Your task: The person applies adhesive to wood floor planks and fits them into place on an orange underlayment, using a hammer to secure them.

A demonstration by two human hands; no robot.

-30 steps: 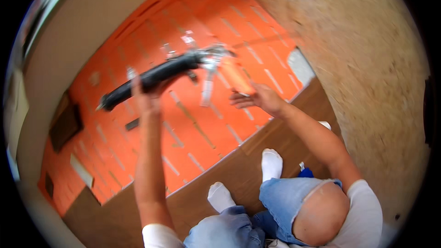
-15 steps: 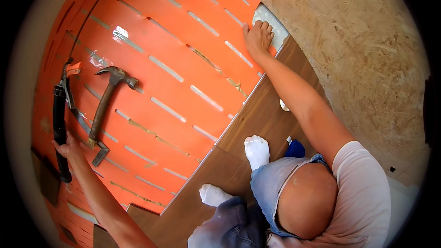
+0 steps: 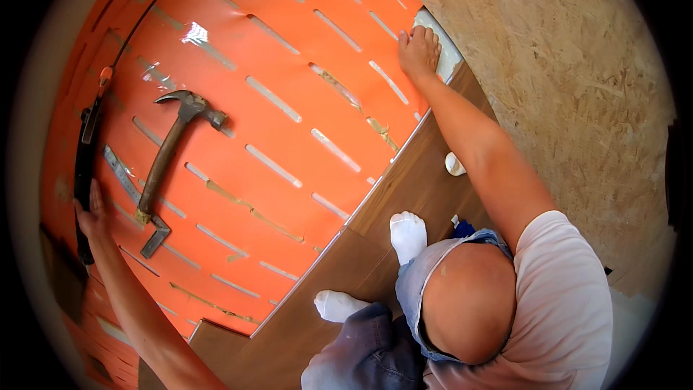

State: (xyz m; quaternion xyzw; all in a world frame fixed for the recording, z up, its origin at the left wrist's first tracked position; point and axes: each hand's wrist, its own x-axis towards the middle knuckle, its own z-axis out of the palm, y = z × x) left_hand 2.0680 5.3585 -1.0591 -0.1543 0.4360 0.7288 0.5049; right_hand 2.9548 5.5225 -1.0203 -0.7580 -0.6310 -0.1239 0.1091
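At the left, my left hand [image 3: 92, 214] lies against the side of a black caulking gun [image 3: 85, 159] with an orange part and a long hooked rod. Its fingers are stretched out rather than wrapped round the barrel. My right hand [image 3: 420, 52] leans on the far right corner of the orange slotted underlay [image 3: 289, 166], fingers apart, nothing in them. Between the hands, nearer the left one, a claw hammer [image 3: 170, 148] with a worn wooden handle rests on the underlay. A metal square [image 3: 123, 175] lies partly under the hammer, and an angled metal pull bar [image 3: 154, 237] shows by the handle's end.
Brown wood planks [image 3: 375, 245] run along the underlay's near edge, under my white-socked feet [image 3: 408, 236]. A small round white object [image 3: 454, 164] sits on them beneath my right arm. Bare chipboard [image 3: 563, 79] spreads to the right. Something blue [image 3: 463, 228] peeks out beside my knee.
The caulking gun has turned and now lies flatter at the left, with my left hand's fingers straightened beside it. My view has shifted slightly; my right hand stays at the underlay's corner.
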